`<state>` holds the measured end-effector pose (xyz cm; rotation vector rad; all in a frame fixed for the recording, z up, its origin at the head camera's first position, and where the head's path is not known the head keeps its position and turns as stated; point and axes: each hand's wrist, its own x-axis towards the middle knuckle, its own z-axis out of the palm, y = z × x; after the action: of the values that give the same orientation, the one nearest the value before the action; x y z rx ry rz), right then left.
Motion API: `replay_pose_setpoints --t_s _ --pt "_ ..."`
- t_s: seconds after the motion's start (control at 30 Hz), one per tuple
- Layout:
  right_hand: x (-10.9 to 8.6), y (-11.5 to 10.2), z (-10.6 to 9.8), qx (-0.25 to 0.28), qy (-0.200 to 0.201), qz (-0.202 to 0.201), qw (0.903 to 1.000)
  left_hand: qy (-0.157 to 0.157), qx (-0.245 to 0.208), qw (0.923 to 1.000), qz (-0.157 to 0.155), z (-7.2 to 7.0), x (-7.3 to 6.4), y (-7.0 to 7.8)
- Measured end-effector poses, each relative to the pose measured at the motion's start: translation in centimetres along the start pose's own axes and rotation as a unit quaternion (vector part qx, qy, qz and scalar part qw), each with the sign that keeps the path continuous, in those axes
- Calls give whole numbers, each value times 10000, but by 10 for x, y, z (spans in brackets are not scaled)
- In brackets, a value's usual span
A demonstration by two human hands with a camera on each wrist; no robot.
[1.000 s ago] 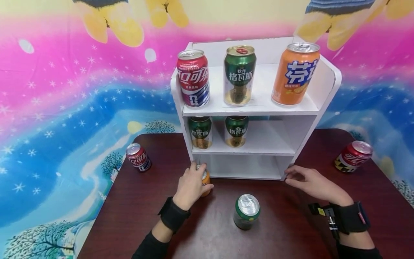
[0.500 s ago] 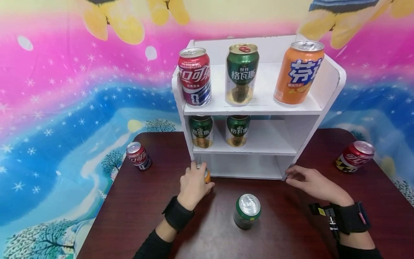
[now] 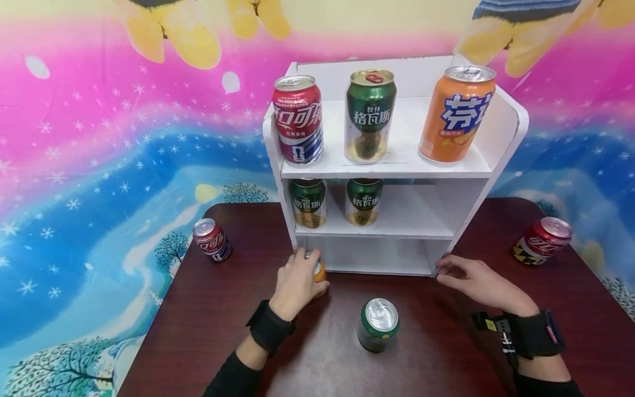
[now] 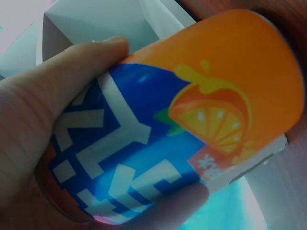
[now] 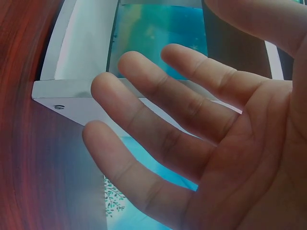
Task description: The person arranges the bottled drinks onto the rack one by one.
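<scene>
My left hand (image 3: 295, 284) grips an orange soda can (image 4: 268, 62) at the lower left front corner of a white three-tier shelf (image 3: 379, 256). The left wrist view shows the thumb on one side of the can and a finger along the other; in the head view the hand covers most of it. At the shelf's lower right front corner is my right hand (image 3: 481, 282), holding nothing. Its fingers (image 5: 144, 117) are spread and gently bent in the right wrist view, overlapping the shelf's edge.
On the top tier stand a red cola can (image 3: 298, 121), a green kvass can (image 3: 370, 118) and an orange can (image 3: 456, 116). Two green cans (image 3: 364, 203) occupy the middle tier. A green can (image 3: 378, 325) stands in front; red cans (image 3: 212, 240) (image 3: 542, 241) flank the shelf.
The orange can in my left hand has shifted slightly toward the shelf and to the right. My right hand stays at the shelf's right corner.
</scene>
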<state>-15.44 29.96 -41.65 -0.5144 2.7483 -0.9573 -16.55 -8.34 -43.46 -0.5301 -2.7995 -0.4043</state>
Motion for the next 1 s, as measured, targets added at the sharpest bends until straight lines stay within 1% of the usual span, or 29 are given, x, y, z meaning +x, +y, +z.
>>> replay_pose_setpoints --t_s 0.1,0.2,0.37,0.47,0.63,0.73,0.83,1.0 --pt "1 0 1 -4 5 -41 10000 -61 -155 9996 223 -2 1 -2" --pt "1 0 1 -5 -5 -63 10000 -233 -267 9985 410 -8 2 -3" --pt "2 1 2 -10 -64 -52 10000 -580 -325 9939 880 -26 5 -3" --pt "2 1 1 -15 -87 -7 10000 -675 -326 9900 1194 -40 9 2" --pt "2 1 1 -15 -110 -22 9999 -630 -288 9842 1628 -65 19 18" --pt "2 0 1 -21 -128 -36 9999 -637 -296 9800 1862 -77 26 30" --pt "2 -1 1 -37 -127 -20 9999 -685 -309 9752 2083 -86 32 43" --pt "1 0 1 -63 -103 0 9999 -781 -261 9687 2342 -96 45 66"
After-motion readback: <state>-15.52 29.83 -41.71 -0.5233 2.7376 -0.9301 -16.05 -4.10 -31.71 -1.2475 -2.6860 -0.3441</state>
